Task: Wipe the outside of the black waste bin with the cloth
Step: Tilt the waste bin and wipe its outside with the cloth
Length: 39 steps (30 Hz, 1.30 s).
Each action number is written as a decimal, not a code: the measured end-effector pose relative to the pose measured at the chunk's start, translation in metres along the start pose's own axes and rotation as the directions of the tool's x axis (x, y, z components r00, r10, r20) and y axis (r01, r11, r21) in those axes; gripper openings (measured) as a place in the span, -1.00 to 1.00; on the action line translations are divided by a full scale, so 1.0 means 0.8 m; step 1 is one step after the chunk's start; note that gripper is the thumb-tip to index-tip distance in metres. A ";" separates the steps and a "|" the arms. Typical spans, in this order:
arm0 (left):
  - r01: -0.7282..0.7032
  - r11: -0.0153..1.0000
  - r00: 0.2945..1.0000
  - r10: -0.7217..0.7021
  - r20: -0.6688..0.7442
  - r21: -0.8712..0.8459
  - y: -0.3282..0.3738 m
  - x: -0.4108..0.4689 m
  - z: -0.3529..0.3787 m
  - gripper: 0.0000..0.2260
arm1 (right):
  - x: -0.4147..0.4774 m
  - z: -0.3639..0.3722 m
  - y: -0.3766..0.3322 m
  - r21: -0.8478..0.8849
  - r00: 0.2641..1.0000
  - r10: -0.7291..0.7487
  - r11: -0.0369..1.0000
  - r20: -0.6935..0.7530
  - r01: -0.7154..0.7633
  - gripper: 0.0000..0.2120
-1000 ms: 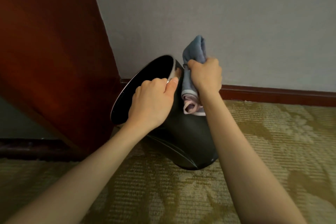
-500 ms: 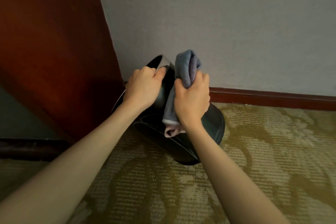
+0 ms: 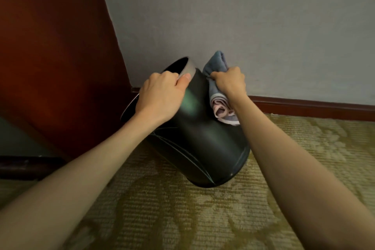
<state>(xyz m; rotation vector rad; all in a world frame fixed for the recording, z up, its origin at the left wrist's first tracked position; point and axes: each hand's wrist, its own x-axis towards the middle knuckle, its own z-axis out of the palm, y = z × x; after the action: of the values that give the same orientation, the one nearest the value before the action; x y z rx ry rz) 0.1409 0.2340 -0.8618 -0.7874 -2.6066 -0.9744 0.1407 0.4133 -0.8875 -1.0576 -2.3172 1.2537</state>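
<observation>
The black waste bin [image 3: 203,144] is tilted on the carpet, its open mouth facing up and left toward the wooden panel. My left hand [image 3: 160,97] grips the bin's rim, thumb on the outside wall. My right hand [image 3: 230,83] is closed on a bunched blue and pink cloth [image 3: 218,105], which presses against the bin's upper right side near the rim. The bin's base rests on the floor at the lower right.
A dark red wooden panel [image 3: 54,57] stands close on the left of the bin. A grey wall [image 3: 243,16] with a brown skirting board [image 3: 314,107] runs behind. Patterned olive carpet [image 3: 182,209] covers the floor.
My right hand has moved the cloth from the bin's near side up and right to its upper right side. The bin has turned, showing more of its dark wall.
</observation>
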 end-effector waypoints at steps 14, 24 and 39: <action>0.244 0.968 0.970 -0.243 0.025 -0.065 -0.056 0.008 -0.029 -0.52 | -0.013 -0.007 0.086 -0.164 0.983 0.160 0.971 -0.084 -0.172 -0.57; 0.403 0.908 0.914 -0.406 0.000 -0.112 -0.052 0.002 -0.027 -0.60 | -0.094 0.036 0.009 -0.178 0.937 -0.152 0.979 -0.314 0.099 -0.66; 0.309 0.923 0.951 -0.306 0.050 -0.230 -0.030 0.021 -0.017 -0.58 | -0.105 0.023 0.047 -0.147 0.887 -0.370 0.928 -0.275 0.342 -0.72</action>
<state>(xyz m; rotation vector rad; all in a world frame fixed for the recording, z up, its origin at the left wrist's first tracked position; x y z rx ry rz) 0.1137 0.2166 -0.8578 -0.4367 -2.7118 -1.3899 0.2054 0.3547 -0.9220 -0.7378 -2.2186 0.7905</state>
